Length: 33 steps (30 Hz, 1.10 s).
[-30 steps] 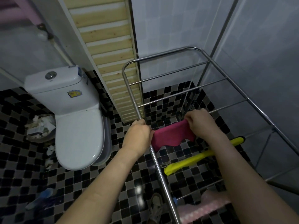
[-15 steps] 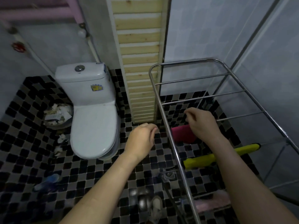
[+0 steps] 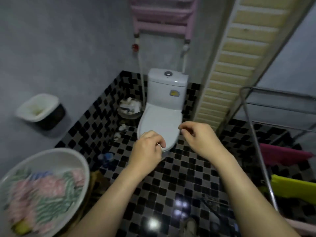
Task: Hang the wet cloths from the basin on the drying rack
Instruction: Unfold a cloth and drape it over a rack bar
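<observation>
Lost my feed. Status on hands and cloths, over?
Left hand and right hand empty. Cloths wait in basin. Magenta cloth, yellow cloth on rack. Nothing blocking.

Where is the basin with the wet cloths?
In the head view the basin is at the bottom left, to the left of the left hand and nearer than the toilet. The cloths lie inside it.

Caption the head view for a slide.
Empty left hand and right hand hover between cloth-filled basin and drying rack.
</observation>
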Motion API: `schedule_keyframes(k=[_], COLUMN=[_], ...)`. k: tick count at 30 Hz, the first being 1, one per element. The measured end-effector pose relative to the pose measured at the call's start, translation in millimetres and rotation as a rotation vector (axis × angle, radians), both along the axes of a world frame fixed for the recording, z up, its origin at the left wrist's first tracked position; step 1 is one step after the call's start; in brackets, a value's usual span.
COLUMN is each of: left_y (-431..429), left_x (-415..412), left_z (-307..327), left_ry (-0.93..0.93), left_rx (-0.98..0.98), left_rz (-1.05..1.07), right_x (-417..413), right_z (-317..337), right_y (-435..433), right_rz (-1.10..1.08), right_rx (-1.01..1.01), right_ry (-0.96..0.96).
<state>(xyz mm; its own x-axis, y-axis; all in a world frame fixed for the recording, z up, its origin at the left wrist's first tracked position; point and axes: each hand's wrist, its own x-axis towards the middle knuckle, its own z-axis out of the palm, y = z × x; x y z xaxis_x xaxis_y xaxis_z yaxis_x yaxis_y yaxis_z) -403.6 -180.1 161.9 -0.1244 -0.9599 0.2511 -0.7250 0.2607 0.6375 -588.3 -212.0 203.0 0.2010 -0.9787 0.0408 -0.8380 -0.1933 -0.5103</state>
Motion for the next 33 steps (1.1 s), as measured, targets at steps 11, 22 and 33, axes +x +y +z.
schedule_keyframes(k=[11,22,33], left_y=[115.8,158.4,128.4], left_x=[222.7,337.6,356.4], left_z=[-41.6,-152.9,-196.2], left_ry=[-0.016,0.073,0.213], left_rx=[0.399,0.767,0.788], left_rz=[0.592,0.826,1.069], right_x=[240.3,396.0,459.5], right_z=[-47.9,-164.3,-227.3], right_y=[39.4,39.4,22.9], right_rz=[0.46,0.738,0.703], right_rx=[0.296,0.609,0.556], right_ry=[-0.111,0.083,0.548])
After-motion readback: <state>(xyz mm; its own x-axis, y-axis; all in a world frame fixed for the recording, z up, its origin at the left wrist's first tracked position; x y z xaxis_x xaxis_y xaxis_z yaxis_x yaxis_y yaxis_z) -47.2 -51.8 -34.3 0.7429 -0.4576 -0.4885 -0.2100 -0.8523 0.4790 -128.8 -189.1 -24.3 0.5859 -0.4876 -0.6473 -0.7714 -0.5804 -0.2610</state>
